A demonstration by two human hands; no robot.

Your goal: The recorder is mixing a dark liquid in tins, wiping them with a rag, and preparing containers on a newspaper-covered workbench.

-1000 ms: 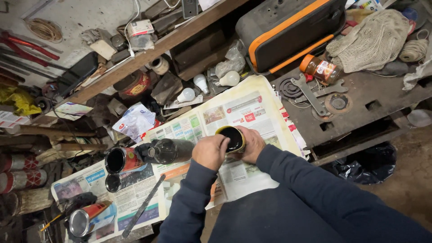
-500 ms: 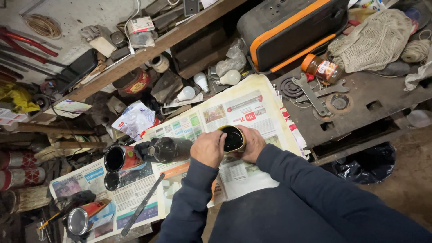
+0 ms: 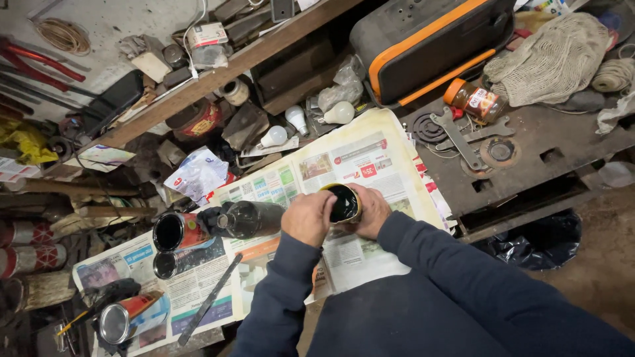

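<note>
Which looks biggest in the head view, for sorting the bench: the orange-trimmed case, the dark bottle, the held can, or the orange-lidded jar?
1. Orange-trimmed case
2. Dark bottle
3. Held can and orange-lidded jar: these look alike, and both hands partly cover the can, so unranked.

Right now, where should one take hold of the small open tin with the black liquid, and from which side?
Grip the open tin round its side wall, from both sides, as the left hand and right hand do. Its top is open and appears filled with black liquid, so keep it upright and the fingers off the rim.

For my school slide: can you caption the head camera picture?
Both hands, left and right, hold a small open can of dark liquid over newspaper.
</note>
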